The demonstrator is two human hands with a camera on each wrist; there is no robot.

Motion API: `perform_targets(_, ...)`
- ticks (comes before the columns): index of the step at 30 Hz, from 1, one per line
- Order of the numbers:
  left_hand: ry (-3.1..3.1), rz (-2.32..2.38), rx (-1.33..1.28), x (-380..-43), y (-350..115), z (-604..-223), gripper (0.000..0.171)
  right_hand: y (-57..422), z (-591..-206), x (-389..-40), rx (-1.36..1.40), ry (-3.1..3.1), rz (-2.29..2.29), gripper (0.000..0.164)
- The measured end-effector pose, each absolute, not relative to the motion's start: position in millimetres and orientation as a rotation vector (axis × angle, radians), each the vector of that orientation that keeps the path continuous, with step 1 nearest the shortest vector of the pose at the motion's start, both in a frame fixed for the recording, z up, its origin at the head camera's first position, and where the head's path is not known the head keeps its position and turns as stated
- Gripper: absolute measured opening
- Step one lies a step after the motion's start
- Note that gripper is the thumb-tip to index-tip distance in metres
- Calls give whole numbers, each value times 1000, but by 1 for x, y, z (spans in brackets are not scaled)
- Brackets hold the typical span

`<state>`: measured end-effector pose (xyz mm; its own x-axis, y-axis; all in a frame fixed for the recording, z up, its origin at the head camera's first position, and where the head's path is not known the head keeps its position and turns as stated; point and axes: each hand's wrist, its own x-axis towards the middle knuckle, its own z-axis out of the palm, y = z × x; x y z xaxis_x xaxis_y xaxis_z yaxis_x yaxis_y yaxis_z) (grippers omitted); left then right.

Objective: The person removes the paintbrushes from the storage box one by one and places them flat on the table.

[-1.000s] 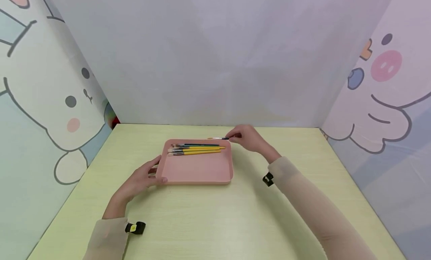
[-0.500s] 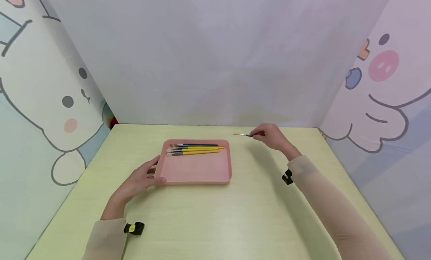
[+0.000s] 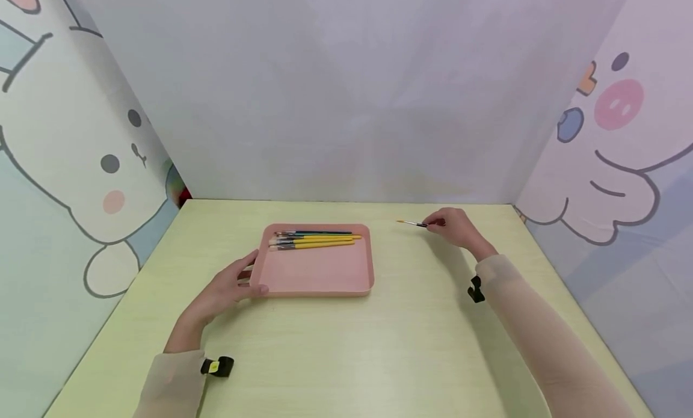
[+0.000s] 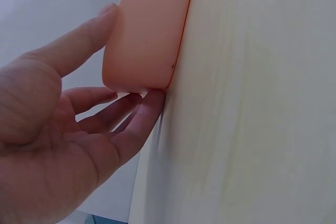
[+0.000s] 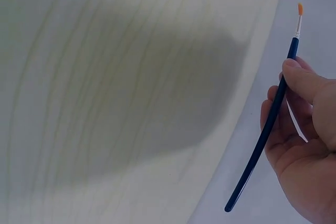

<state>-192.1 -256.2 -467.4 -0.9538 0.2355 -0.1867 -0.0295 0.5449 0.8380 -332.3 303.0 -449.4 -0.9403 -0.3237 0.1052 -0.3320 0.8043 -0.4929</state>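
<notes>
A dark blue paintbrush (image 5: 270, 114) with an orange tip and silver ferrule is pinched between the thumb and fingers of my right hand (image 3: 457, 227). In the head view this hand is up over the table, right of the pink tray (image 3: 316, 276). My left hand (image 3: 224, 288) holds the tray's near left corner. The left wrist view shows its thumb (image 4: 86, 40) against one wall and its fingertips at the end wall. Along the far side inside the tray lie several paintbrushes, with yellow handles (image 3: 325, 245) and a dark green one (image 3: 325, 232).
The pale wood-grain table (image 3: 335, 352) meets a plain light backdrop (image 3: 346, 105) at its far edge. Sheets with cartoon animals stand on the left (image 3: 70, 147) and right (image 3: 628, 183). A black band (image 3: 218, 367) is at the left wrist.
My right hand has carried the dark blue paintbrush from above the tray's far right corner out to the right, then slightly nearer. My left hand and the tray have stayed put.
</notes>
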Motion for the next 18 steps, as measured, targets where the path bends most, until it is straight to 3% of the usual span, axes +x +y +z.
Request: perform_targets(18,2507,1366,158,-192,-254,-468,99,307,-470,-333,592,-3009,849,15)
